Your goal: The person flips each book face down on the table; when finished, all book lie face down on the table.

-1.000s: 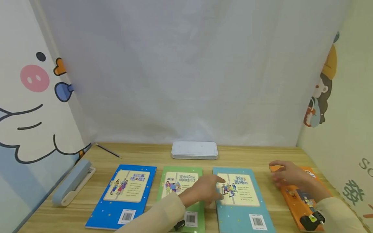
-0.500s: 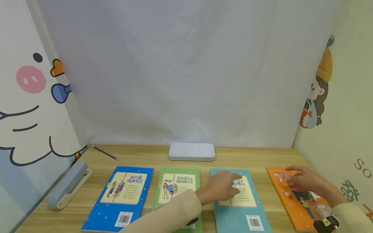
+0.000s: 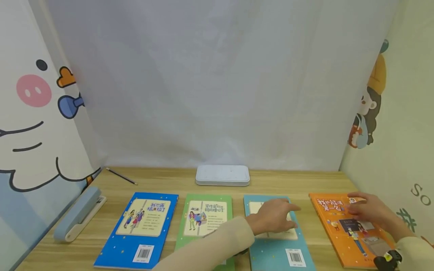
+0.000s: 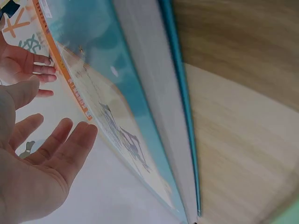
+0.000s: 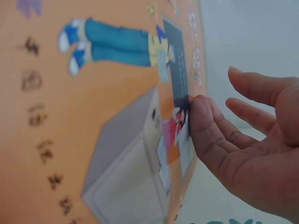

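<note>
Your left hand: over the teal book — fingers relaxed, gripping nothing
Your right hand: over the orange book — fingers loose (contact unclear)
Both books: flat on the table, apart

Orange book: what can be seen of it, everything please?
The orange book lies closed and flat on the wood-grained table, rightmost of four. Its smooth cover shows pale title characters near the far edge, cartoon figures, a dark board and a greyish box shape. The right hand reaches over its right side, apparently touching it.
</note>
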`<state>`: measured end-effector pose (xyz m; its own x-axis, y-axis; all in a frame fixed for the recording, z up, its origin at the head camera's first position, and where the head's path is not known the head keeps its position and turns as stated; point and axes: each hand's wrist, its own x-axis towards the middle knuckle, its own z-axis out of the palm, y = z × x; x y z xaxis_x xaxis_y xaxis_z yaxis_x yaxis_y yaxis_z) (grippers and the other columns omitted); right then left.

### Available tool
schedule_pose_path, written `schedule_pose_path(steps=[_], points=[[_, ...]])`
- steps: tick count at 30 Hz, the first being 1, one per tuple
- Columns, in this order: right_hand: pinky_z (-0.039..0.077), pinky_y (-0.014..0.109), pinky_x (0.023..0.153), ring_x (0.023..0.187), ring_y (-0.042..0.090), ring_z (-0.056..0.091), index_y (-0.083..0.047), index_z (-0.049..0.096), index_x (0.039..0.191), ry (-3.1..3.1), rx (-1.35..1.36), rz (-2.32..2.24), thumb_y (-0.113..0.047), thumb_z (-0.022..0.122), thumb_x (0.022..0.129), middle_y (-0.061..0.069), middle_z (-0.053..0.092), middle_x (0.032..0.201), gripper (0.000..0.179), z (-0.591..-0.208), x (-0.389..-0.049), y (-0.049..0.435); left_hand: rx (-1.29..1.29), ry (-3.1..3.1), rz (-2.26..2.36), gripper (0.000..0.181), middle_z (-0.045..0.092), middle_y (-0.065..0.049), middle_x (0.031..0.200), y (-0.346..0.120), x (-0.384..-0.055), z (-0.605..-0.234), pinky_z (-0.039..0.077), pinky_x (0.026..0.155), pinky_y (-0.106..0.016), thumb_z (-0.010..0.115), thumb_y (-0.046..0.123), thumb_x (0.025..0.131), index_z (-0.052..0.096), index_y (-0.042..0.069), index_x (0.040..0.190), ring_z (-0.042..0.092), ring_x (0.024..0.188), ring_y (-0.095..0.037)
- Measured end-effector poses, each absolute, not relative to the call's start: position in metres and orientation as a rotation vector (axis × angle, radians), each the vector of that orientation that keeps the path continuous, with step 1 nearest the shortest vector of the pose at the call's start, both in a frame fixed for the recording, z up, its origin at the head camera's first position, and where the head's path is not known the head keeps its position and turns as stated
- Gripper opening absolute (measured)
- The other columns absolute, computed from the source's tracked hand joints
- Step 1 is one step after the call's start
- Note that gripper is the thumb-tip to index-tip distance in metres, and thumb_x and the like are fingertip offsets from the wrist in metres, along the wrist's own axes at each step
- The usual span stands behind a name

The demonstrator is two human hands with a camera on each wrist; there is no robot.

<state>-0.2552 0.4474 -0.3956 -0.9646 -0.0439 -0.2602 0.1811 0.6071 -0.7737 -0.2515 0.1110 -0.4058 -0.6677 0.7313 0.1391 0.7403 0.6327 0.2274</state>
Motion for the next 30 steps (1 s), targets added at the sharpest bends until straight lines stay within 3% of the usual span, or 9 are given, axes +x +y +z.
schedule_pose_path(steps=[2, 6, 11, 15, 21, 24, 27, 30], points=[[0.061, 0.029, 0.074, 0.085, 0.006, 0.067, 0.023, 0.019, 0.142, 2.584, 0.147, -1.293, -0.01, 0.06, 0.099, 0.014, 0.071, 0.104, 0.069, -0.397, -0.257, 0.452, -1.262, -2.823, -0.4, 0.048, 0.067, 0.01, 0.113, 0.117, -0.252, -0.406, 0.04, 0.055, -0.011, 0.072, 0.041, 0.091, 0.062, 0.031, 0.136, 0.055, 0.08, 0.002], [0.06, 0.028, 0.071, 0.084, 0.012, 0.065, 0.021, 0.023, 0.142, 2.64, 0.231, -1.214, -0.014, 0.062, 0.098, 0.032, 0.065, 0.11, 0.068, -0.398, -0.26, 0.454, -1.269, -2.835, -0.392, 0.049, 0.067, 0.011, 0.115, 0.126, -0.254, -0.407, 0.039, 0.055, -0.011, 0.073, 0.041, 0.09, 0.061, 0.033, 0.137, 0.053, 0.08, 0.003], [0.059, 0.039, 0.077, 0.091, 0.03, 0.065, 0.018, 0.028, 0.14, 2.74, 0.218, -1.013, -0.026, 0.066, 0.096, 0.046, 0.05, 0.124, 0.072, -0.398, -0.262, 0.454, -1.303, -2.828, -0.399, 0.051, 0.067, 0.012, 0.118, 0.138, -0.254, -0.405, 0.041, 0.059, -0.01, 0.074, 0.043, 0.089, 0.061, 0.034, 0.137, 0.056, 0.085, 0.004], [0.055, 0.056, 0.087, 0.105, 0.049, 0.059, 0.017, 0.029, 0.14, 2.813, 0.111, -0.899, -0.031, 0.065, 0.097, 0.048, 0.046, 0.127, 0.074, -0.399, -0.262, 0.456, -1.309, -2.839, -0.383, 0.052, 0.066, 0.016, 0.126, 0.15, -0.251, -0.403, 0.046, 0.07, -0.01, 0.075, 0.045, 0.088, 0.06, 0.036, 0.136, 0.06, 0.101, 0.004], [0.052, 0.059, 0.087, 0.109, 0.056, 0.053, 0.017, 0.031, 0.14, 2.896, 0.013, -0.843, -0.028, 0.063, 0.098, 0.047, 0.045, 0.128, 0.07, -0.403, -0.265, 0.46, -1.275, -2.912, -0.368, 0.051, 0.058, 0.023, 0.137, 0.169, -0.244, -0.404, 0.051, 0.089, -0.016, 0.074, 0.048, 0.087, 0.058, 0.043, 0.136, 0.055, 0.124, 0.003], [0.051, 0.062, 0.09, 0.113, 0.058, 0.05, 0.018, 0.032, 0.14, 2.915, 0.007, -0.83, -0.024, 0.066, 0.096, 0.047, 0.044, 0.13, 0.069, -0.405, -0.267, 0.46, -1.275, -2.927, -0.342, 0.051, 0.059, 0.025, 0.135, 0.178, -0.242, -0.406, 0.05, 0.087, -0.014, 0.073, 0.049, 0.088, 0.057, 0.044, 0.136, 0.055, 0.122, 0.004], [0.048, 0.066, 0.092, 0.115, 0.06, 0.046, 0.018, 0.03, 0.14, 2.917, 0.022, -0.803, -0.029, 0.071, 0.092, 0.047, 0.043, 0.132, 0.078, -0.405, -0.27, 0.461, -1.299, -2.924, -0.333, 0.05, 0.059, 0.026, 0.132, 0.185, -0.24, -0.408, 0.048, 0.085, -0.011, 0.072, 0.051, 0.088, 0.057, 0.045, 0.136, 0.055, 0.119, 0.006], [0.045, 0.069, 0.094, 0.117, 0.061, 0.045, 0.018, 0.029, 0.14, 2.929, 0.022, -0.752, -0.038, 0.075, 0.088, 0.047, 0.042, 0.133, 0.089, -0.403, -0.273, 0.462, -1.323, -2.912, -0.382, 0.051, 0.062, 0.026, 0.129, 0.19, -0.238, -0.408, 0.044, 0.076, -0.008, 0.072, 0.054, 0.087, 0.059, 0.044, 0.135, 0.057, 0.109, 0.008]])
